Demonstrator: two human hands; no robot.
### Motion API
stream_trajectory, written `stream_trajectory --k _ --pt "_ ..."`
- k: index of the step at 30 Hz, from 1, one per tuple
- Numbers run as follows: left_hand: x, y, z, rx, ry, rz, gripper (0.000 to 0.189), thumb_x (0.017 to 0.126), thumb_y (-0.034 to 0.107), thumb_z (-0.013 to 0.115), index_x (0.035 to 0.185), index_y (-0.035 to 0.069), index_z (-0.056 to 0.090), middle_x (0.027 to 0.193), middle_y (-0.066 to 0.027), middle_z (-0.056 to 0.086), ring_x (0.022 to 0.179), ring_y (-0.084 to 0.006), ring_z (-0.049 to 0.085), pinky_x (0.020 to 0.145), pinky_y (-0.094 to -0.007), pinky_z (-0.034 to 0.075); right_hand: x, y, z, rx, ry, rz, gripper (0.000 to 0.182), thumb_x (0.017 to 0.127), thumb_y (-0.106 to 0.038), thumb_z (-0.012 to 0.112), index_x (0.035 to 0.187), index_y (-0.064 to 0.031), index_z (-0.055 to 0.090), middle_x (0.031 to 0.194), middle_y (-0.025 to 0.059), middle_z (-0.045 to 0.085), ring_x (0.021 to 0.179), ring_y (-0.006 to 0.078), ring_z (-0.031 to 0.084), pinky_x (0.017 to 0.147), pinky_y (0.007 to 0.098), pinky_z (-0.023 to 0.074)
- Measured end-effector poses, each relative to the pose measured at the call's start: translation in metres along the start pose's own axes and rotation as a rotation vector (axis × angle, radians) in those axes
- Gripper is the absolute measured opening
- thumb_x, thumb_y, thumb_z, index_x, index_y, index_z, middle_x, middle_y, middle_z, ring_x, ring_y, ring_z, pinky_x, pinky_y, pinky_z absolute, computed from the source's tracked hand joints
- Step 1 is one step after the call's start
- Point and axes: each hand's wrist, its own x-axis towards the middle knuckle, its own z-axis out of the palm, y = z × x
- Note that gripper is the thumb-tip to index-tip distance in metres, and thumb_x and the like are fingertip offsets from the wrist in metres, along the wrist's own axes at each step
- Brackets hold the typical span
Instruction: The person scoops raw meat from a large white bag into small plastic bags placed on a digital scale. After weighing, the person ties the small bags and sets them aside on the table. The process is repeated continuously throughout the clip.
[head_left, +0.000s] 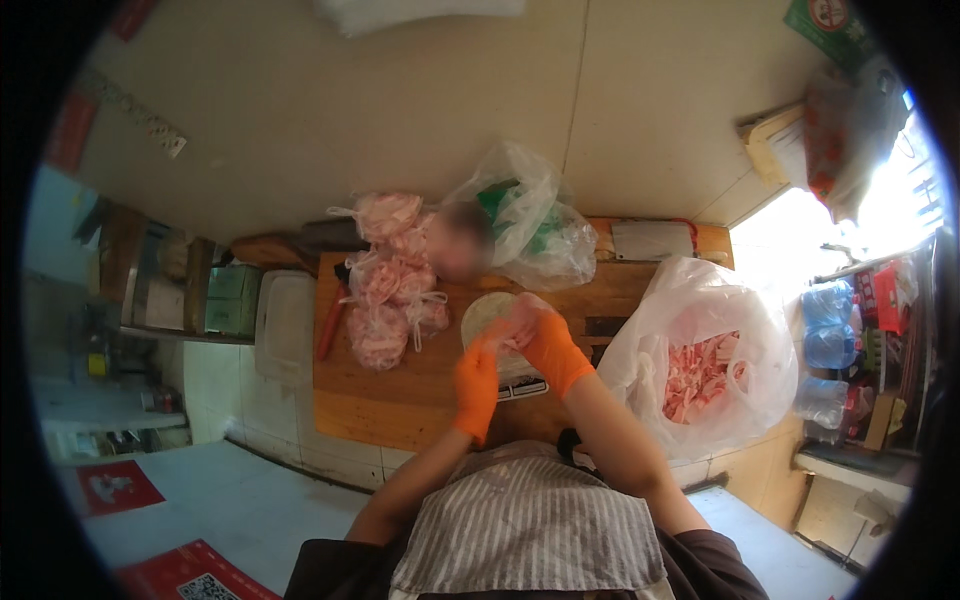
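Both my hands wear orange gloves and meet over a kitchen scale (523, 388) with a round pan (484, 313). My right hand (556, 349) grips a small clear plastic bag of sliced pink meat (525, 319). At the bag's left side, the fingers of my left hand (478, 386) pinch its plastic; they are blurred by motion. On my right stands a large white plastic bag (637, 349), its mouth wide, with loose sliced meat (701, 375) inside. Several tied bags of meat (379, 337) are heaped left of the scale.
The wooden table (375, 409) abuts a wall. Near its back edge are a clear bag with green plastic (536, 225) and a cleaver (651, 241). A red-handled tool (332, 322) lies at left, beside a translucent plastic bin (285, 322). Bottled water packs (829, 322) stand far right.
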Motion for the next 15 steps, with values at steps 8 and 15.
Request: stream_trajectory --k 8,15 --pt "0.046 -0.041 -0.05 -0.313 0.137 -0.393 0.032 0.104 0.028 0.055 0.128 0.01 0.067 0.078 0.0008 0.061 0.07 -0.0105 0.062 0.063 -0.0239 0.047 -0.034 -0.009 0.011 -0.799 -0.129 -0.04 0.048 0.09 -0.008 0.065 0.138 -0.0078 0.057 0.134 0.0089 0.057 0.118 0.023 0.057 0.088 0.0416 0.0547" --pt "0.005 -0.001 -0.059 -0.196 -0.069 -0.368 0.036 0.105 0.029 0.054 0.137 0.014 0.062 0.099 -0.0012 0.068 0.091 -0.0111 0.064 0.081 -0.0256 0.047 -0.037 0.005 -0.041 -0.913 -0.207 -0.693 0.031 0.086 -0.001 0.06 0.114 -0.0055 0.071 0.108 0.0068 0.072 0.098 0.0183 0.067 0.084 0.0302 0.0538"
